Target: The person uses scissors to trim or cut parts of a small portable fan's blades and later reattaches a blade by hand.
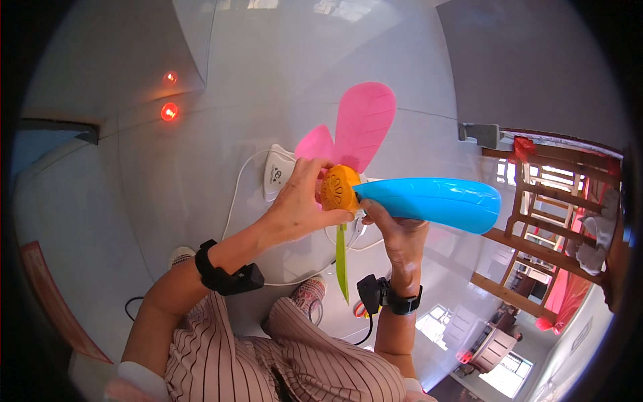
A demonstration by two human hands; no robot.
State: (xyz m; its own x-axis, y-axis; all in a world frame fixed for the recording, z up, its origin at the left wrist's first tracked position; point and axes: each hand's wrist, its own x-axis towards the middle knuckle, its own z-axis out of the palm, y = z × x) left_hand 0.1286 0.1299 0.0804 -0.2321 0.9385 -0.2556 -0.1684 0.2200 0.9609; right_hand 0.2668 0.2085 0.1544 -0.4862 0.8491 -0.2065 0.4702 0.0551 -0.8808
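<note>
My left hand [305,201] grips the orange round hub [337,185] of a fan, fingers curled round its upper and lower edges. My right hand [398,234] holds the blue blade [442,201] near its inner end, thumb at the hub. A large pink blade [366,120] points up from the hub, with another pink piece [315,142] behind it at upper left. A thin green blade [341,264] hangs below. Behind my hands, a white appliance or power board [276,172] with a cable sits, partly hidden.
A wooden rack or ladder-like frame [549,194] with red cloth stands at right beside a grey panel [516,74]. Red glowing lights [169,112] show at upper left, a reddish strip [60,295] at far left. White cables cross the glossy floor around my feet [308,295].
</note>
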